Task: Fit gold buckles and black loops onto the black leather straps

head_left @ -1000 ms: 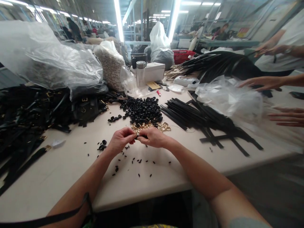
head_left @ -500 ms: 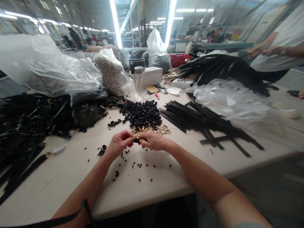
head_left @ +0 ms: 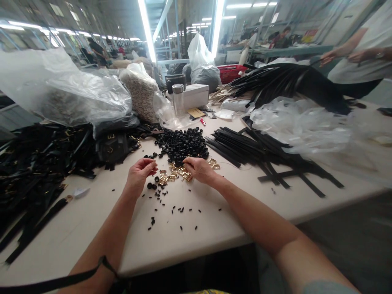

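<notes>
My left hand (head_left: 138, 174) hovers over the table with its fingers curled in; whatever it holds is hidden. It is just left of a few loose black loops (head_left: 151, 185). My right hand (head_left: 199, 170) is pinched on a small black piece at the near edge of the pile of black loops (head_left: 183, 143). Between my hands lie several gold buckles (head_left: 174, 175), with more buckles (head_left: 214, 164) to the right of my right hand. Tiny black bits (head_left: 179, 210) are scattered on the table in front of me.
A bundle of black straps (head_left: 257, 151) lies to the right, with crumpled clear plastic (head_left: 300, 126) behind it. A heap of black belts (head_left: 45, 155) fills the left side under plastic bags (head_left: 70, 94). A metal flask (head_left: 178, 98) and white box (head_left: 196, 93) stand behind. A co-worker's arm (head_left: 352, 53) is at far right.
My hands, joined on one small piece before, have parted: the left drew back to the left, the right reached forward to the piles. The co-worker's hands left the plastic at right.
</notes>
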The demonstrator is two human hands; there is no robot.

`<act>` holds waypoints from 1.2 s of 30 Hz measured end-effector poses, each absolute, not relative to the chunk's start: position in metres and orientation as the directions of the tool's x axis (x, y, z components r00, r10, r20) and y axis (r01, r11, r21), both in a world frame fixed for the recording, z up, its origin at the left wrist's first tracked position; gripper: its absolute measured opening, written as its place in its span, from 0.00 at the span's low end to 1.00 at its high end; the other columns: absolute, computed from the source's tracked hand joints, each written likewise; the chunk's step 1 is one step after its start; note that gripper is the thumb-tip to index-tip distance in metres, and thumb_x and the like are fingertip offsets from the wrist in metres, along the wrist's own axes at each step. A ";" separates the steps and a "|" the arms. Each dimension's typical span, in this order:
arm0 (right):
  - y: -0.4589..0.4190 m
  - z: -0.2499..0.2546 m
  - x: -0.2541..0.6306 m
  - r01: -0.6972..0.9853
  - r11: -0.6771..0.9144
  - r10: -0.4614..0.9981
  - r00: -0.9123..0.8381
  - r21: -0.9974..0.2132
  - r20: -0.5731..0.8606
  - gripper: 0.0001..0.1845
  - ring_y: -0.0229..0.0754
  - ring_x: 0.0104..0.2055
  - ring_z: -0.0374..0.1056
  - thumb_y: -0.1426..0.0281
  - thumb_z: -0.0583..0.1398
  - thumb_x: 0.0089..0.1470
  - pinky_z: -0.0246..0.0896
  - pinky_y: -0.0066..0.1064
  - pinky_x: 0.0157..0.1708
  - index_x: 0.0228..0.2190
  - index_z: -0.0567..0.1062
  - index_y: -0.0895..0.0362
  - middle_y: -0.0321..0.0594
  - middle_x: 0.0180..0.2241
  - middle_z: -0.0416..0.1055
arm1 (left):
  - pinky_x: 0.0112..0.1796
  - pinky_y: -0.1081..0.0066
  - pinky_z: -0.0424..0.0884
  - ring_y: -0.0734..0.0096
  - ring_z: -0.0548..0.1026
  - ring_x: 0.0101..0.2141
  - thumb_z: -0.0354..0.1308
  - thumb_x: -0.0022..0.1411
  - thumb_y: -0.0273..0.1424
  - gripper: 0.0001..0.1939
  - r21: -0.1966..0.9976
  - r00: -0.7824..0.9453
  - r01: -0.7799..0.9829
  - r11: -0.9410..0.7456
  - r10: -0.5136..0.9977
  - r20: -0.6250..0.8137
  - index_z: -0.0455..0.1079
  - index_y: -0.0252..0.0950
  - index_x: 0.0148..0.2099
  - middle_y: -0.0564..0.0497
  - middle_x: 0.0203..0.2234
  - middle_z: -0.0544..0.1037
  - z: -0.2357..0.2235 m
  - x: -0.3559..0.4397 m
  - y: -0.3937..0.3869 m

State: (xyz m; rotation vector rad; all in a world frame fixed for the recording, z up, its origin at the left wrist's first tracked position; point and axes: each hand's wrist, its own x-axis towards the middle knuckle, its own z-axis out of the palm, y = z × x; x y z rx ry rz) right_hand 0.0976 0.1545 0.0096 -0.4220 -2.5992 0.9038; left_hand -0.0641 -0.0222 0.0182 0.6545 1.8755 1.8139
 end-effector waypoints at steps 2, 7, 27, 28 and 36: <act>0.158 0.009 0.097 0.174 0.759 0.400 -0.885 -0.627 0.239 0.08 0.34 0.30 0.66 0.70 0.56 0.59 0.53 0.24 0.31 0.35 0.76 0.58 0.38 0.30 0.74 | 0.30 0.71 0.71 0.70 0.75 0.26 0.69 0.44 0.43 0.20 0.992 -0.755 0.091 0.084 0.656 0.014 0.72 0.34 0.34 0.50 0.26 0.76 0.022 -0.069 -0.022; 0.157 0.014 0.100 0.227 0.826 0.396 -0.885 -0.515 0.245 0.10 0.37 0.32 0.67 0.66 0.56 0.60 0.52 0.26 0.31 0.35 0.76 0.56 0.39 0.32 0.75 | 0.29 0.71 0.67 0.70 0.73 0.26 0.65 0.49 0.40 0.12 0.811 -0.510 0.524 0.260 0.859 0.054 0.76 0.37 0.33 0.50 0.26 0.77 0.034 -0.070 -0.014; 0.155 0.015 0.101 0.260 0.849 0.389 -0.896 -0.460 0.211 0.12 0.37 0.34 0.68 0.65 0.54 0.61 0.52 0.27 0.33 0.37 0.76 0.56 0.41 0.35 0.76 | 0.29 0.72 0.59 0.69 0.69 0.28 0.60 0.51 0.30 0.04 0.310 -0.120 0.944 0.117 0.993 -0.011 0.72 0.39 0.33 0.52 0.28 0.74 0.031 -0.058 0.013; 0.155 0.015 0.101 0.263 0.850 0.390 -0.897 -0.457 0.207 0.12 0.38 0.34 0.68 0.65 0.54 0.61 0.52 0.27 0.33 0.37 0.76 0.56 0.40 0.35 0.76 | 0.28 0.72 0.58 0.69 0.69 0.27 0.59 0.51 0.30 0.04 0.303 -0.129 0.945 0.125 0.992 -0.006 0.72 0.38 0.32 0.52 0.27 0.74 0.030 -0.057 0.014; 0.157 0.012 0.099 0.260 0.850 0.391 -0.894 -0.458 0.219 0.11 0.37 0.33 0.68 0.65 0.54 0.61 0.52 0.27 0.32 0.36 0.76 0.55 0.40 0.34 0.76 | 0.25 0.74 0.60 0.73 0.68 0.21 0.56 0.56 0.33 0.07 0.544 -0.305 0.798 0.262 0.952 -0.011 0.75 0.37 0.33 0.55 0.20 0.73 0.029 -0.056 0.007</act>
